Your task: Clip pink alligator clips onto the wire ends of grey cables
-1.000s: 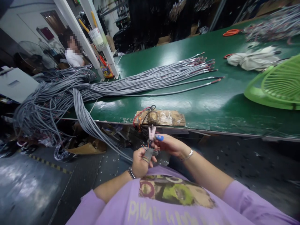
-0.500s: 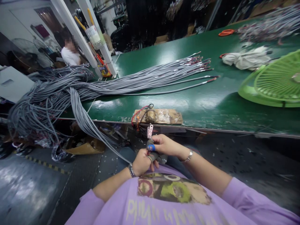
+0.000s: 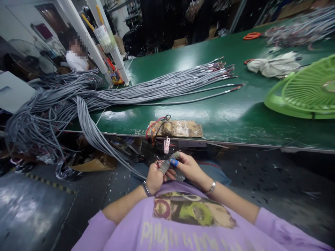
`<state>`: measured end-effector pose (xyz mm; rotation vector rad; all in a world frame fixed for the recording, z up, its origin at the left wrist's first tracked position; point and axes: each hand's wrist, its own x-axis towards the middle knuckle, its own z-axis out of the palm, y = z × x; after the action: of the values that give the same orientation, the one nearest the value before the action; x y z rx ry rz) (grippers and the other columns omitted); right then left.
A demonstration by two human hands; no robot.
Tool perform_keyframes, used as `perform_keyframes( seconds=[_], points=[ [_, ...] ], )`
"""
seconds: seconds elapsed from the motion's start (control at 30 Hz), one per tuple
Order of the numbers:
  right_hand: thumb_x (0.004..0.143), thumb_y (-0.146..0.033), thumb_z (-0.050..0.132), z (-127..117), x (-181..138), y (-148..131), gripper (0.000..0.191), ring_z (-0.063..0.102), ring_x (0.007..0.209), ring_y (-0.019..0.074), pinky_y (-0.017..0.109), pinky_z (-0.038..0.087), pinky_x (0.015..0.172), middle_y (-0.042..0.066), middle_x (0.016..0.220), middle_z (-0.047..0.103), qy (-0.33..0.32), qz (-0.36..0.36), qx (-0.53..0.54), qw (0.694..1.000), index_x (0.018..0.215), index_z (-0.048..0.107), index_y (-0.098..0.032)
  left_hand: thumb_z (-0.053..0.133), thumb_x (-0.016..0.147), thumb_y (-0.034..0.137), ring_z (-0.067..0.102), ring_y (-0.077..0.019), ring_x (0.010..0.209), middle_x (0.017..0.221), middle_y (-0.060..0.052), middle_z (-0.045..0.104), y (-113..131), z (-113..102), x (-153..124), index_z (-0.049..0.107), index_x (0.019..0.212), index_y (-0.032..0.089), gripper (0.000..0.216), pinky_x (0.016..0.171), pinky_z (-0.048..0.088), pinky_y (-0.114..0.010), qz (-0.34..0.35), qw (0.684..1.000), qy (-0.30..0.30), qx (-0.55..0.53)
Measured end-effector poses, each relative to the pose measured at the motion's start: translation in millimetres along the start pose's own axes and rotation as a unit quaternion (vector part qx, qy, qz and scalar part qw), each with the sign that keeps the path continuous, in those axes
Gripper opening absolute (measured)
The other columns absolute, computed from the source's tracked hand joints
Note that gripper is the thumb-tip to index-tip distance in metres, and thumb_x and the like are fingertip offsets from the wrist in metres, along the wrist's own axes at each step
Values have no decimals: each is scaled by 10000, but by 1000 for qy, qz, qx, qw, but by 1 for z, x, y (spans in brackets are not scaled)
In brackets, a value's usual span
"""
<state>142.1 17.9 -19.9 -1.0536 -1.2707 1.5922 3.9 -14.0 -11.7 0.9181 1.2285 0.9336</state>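
My left hand (image 3: 155, 177) is closed in front of my shirt, with thin reddish wires (image 3: 158, 162) of a cable end showing at its fingers. Grey cables (image 3: 112, 150) hang off the table edge and run down to my left wrist. My right hand (image 3: 190, 169) meets the left, its thumb and index finger pressed together; what lies between them is hidden. Blue tape (image 3: 173, 162) wraps the right thumb, and grey covers sit on fingers of both hands. Just beyond the fingers, a pale pink slotted tab (image 3: 166, 145) hangs at the table edge below a worn wooden block (image 3: 183, 129).
Many grey cables (image 3: 157, 91) lie across the green table (image 3: 225, 120), heaped at its left end. A green fan (image 3: 306, 90), a white cloth bundle (image 3: 273, 65) and orange-handled scissors (image 3: 252, 36) are to the right. A white post (image 3: 83, 38) rises at left; a person (image 3: 75, 59) sits beyond.
My right hand has drawn back from the pink tab and turned, its fingertips now lower and to the right. Wire ends now show at my left fingers.
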Motion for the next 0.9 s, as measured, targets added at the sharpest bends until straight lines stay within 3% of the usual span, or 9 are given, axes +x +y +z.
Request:
perform_keyframes(
  seconds=[0.13,0.23,0.37,0.57,0.9],
  points=[
    [724,-471,653,-4,5,-6,304,438,549,115,251,394,533,-20,587,538,-64,4,-61,996,658,559,-190,616,645,736,550,-134,407,529,-77,663,1,-5,0,605,561,152,589,385,373,-229,-32,993,-91,70],
    [747,-457,620,-5,8,-15,297,430,522,110,237,375,490,-16,574,539,-123,-8,-114,986,637,545,-191,626,629,739,520,-128,377,483,-59,646,1,-6,-1,615,565,160,584,362,335,-227,-42,988,-118,94],
    [781,-400,546,-3,11,-19,248,438,531,116,241,383,505,-12,572,540,-99,-27,-135,985,642,554,-195,589,653,752,482,-113,331,471,-85,648,-2,-5,-1,609,552,154,607,339,285,-229,-8,996,-76,54],
    [742,-407,559,-2,12,-13,238,492,590,138,272,435,590,0,611,581,-33,-17,-132,991,645,580,-191,605,675,724,612,-171,400,566,-121,699,-11,-6,0,612,637,140,585,325,298,-217,27,999,16,-29],
    [683,-480,611,-2,8,-10,301,452,562,121,268,411,571,-16,586,549,-14,25,-80,996,635,549,-190,609,669,724,615,-170,392,575,-118,707,-7,-3,0,610,619,141,585,314,294,-209,46,995,78,-47]
  ],
)
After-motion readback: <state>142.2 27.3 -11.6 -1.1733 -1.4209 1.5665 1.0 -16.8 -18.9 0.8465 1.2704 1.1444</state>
